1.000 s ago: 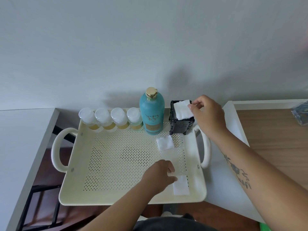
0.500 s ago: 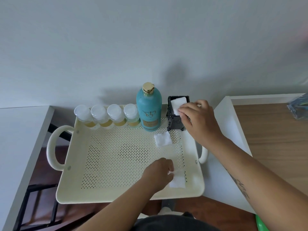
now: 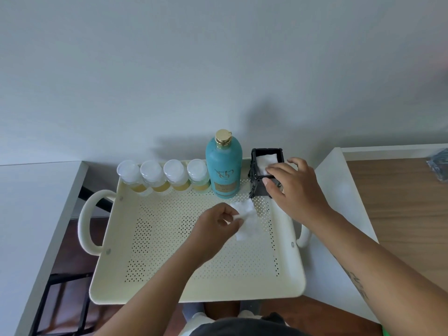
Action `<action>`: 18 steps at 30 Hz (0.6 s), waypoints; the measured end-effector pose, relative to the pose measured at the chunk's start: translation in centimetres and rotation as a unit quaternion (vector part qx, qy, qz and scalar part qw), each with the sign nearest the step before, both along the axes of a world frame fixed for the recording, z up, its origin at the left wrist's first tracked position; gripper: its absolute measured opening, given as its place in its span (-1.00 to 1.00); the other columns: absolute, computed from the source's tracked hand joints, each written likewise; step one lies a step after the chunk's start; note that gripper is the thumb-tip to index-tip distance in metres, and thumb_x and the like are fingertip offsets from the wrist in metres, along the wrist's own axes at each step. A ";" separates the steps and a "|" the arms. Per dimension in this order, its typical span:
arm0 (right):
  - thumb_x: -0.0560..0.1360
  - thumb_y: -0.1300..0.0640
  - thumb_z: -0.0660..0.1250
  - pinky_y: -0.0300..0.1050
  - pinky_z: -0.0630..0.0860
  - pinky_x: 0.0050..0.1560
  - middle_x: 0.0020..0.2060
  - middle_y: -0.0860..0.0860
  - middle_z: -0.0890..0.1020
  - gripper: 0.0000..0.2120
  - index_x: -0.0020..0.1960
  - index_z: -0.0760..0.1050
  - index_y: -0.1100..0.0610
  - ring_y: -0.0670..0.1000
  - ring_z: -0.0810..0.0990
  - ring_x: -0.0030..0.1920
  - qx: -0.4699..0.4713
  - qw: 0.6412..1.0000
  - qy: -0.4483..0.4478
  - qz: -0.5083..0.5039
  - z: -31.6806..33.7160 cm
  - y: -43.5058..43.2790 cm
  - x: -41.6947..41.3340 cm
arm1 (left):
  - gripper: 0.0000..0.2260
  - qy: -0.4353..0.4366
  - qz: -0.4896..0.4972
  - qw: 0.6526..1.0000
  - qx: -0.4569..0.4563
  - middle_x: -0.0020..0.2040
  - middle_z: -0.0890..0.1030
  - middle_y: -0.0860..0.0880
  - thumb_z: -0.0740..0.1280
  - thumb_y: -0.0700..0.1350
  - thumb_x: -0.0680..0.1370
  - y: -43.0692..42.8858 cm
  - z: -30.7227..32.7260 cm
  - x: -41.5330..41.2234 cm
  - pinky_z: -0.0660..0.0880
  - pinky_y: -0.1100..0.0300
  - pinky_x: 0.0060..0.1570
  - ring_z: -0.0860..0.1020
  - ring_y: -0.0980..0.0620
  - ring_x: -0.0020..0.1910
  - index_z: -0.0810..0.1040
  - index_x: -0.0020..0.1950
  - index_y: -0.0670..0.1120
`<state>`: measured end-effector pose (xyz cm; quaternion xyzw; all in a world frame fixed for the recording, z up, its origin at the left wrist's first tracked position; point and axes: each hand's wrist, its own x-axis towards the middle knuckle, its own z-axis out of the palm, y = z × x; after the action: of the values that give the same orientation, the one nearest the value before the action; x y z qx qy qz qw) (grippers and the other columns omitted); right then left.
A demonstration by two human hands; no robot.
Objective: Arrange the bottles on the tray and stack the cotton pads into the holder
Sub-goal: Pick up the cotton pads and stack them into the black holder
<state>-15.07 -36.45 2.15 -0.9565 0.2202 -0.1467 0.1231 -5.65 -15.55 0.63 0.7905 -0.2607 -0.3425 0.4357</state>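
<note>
A cream perforated tray (image 3: 194,293) carries a row of several small clear bottles (image 3: 162,177) with yellow liquid along its back edge. A tall teal bottle (image 3: 224,170) with a gold cap stands right of them. A black square holder (image 3: 257,187) is at the back right with a white cotton pad (image 3: 265,161) lying in its top. My right hand (image 3: 297,190) rests fingertips on that pad, with the thumb against the holder's front. My left hand (image 3: 215,226) pinches a cotton pad (image 3: 248,230) just above the tray. Another pad (image 3: 242,207) lies beneath, blurred.
The tray bridges a gap between a white table (image 3: 29,214) on the left and a white-edged wooden table (image 3: 400,202) on the right. A dark packet (image 3: 438,166) lies at the far right. A plain wall stands directly behind.
My right hand lowered its pad into the holder and now presses on it. My left hand picked a pad from the tray's front right and carried it toward the back.
</note>
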 end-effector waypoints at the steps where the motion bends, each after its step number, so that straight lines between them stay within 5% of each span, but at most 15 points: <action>1: 0.52 -0.05 0.23 0.08 0.41 0.13 0.10 -0.11 0.65 -0.72 0.10 0.59 0.05 0.19 0.45 0.22 0.003 1.000 0.005 0.000 0.0 0.1 0.0 | -0.94 0.015 0.012 1.000 -0.012 -0.31 0.56 0.17 0.43 -0.03 0.49 -0.1 0.3 0.3 0.41 0.34 -0.31 0.46 0.18 -0.36 0.57 -0.12 0.04; 9: 0.51 -0.04 0.21 0.07 0.43 0.11 0.18 -0.08 0.60 -0.70 0.13 0.59 0.04 0.14 0.44 0.18 -0.008 0.999 -0.043 -0.002 1.1 0.0 0.6 | -0.96 0.065 0.042 0.995 -0.058 -0.27 0.62 0.09 0.43 -0.04 0.51 -1.1 2.2 1.5 0.42 0.32 -0.32 0.47 0.16 -0.33 0.59 -0.10 0.03; 18: 0.54 -0.20 0.05 0.16 0.39 0.21 0.25 -0.03 0.59 -0.52 0.17 0.57 0.06 0.25 0.41 0.29 -0.014 0.999 0.049 -0.004 1.2 -0.5 0.9 | -0.95 0.086 0.062 0.991 -0.078 -0.15 0.67 -0.07 0.42 -0.03 0.51 -1.9 3.0 1.6 0.48 0.22 -0.24 0.51 0.10 -0.27 0.60 -0.08 0.02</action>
<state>-14.20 -36.98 3.31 -0.9633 0.2274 -0.1036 0.0984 -4.03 -17.44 3.60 0.7363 -0.1992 -0.3599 0.5372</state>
